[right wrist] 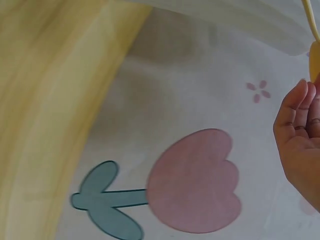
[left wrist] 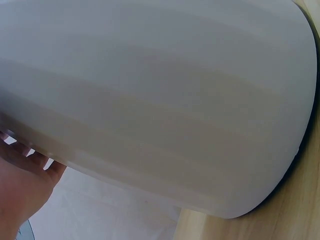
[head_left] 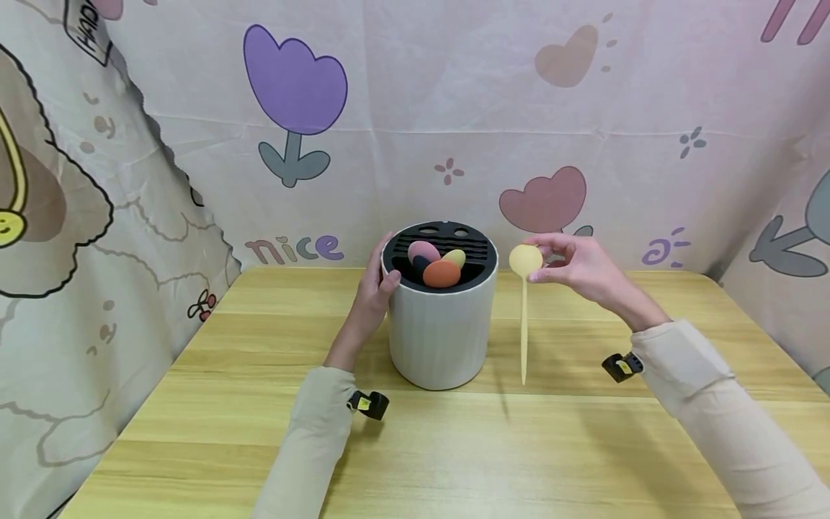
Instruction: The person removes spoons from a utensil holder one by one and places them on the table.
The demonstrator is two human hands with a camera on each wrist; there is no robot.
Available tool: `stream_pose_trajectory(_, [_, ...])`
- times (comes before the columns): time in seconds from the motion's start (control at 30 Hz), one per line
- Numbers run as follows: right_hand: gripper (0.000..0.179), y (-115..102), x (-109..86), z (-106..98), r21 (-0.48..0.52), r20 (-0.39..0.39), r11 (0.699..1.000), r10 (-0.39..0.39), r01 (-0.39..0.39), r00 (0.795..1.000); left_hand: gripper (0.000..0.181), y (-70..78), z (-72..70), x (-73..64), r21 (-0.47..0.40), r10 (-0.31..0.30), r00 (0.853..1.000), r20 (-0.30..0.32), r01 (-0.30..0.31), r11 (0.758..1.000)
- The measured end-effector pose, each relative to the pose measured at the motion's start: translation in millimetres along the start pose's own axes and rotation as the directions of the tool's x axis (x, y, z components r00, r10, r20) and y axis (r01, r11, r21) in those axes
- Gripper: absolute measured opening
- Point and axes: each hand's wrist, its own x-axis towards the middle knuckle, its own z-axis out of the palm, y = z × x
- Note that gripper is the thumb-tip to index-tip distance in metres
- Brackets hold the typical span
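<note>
A white ribbed utensil holder [head_left: 439,339] with a black slotted top [head_left: 476,249] stands upright on the table. My left hand [head_left: 374,292] grips its upper left side, thumb at the front rim and fingers round the back; in the left wrist view that hand [left wrist: 25,185] lies along the white wall. Pink, dark blue, pale green and orange rounded heads, the orange one [head_left: 442,274] in front, show in the holder's opening. To its right, my right hand [head_left: 573,267] pinches a pale yellow spoon [head_left: 524,317] by its round head, the thin tapered handle pointing down.
The wooden table [head_left: 415,454] reaches back to a patterned cloth [head_left: 415,86] hanging behind it, and another cloth [head_left: 97,375] hangs along the left side. A small black camera is strapped at each cuff.
</note>
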Motion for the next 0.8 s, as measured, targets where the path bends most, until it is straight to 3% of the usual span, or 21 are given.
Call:
stream_pose_trajectory(0.47, [0.055, 42.5, -4.8, 12.1, 0.006, 0.102, 0.994, 0.108, -0.109, 0.989, 0.093, -2.7, 0.1, 0.7, 0.007, -0.005, 1.0, -0.006, 0.005, 1.0])
stream_pose_trajectory(0.8, [0.057, 68.5, -7.9, 28.9, -0.008, 0.14, 0.988, 0.151, -0.151, 0.979, 0.087, -0.7, 0.8, -0.1, 0.01, -0.01, 1.0, -0.005, 0.01, 1.0])
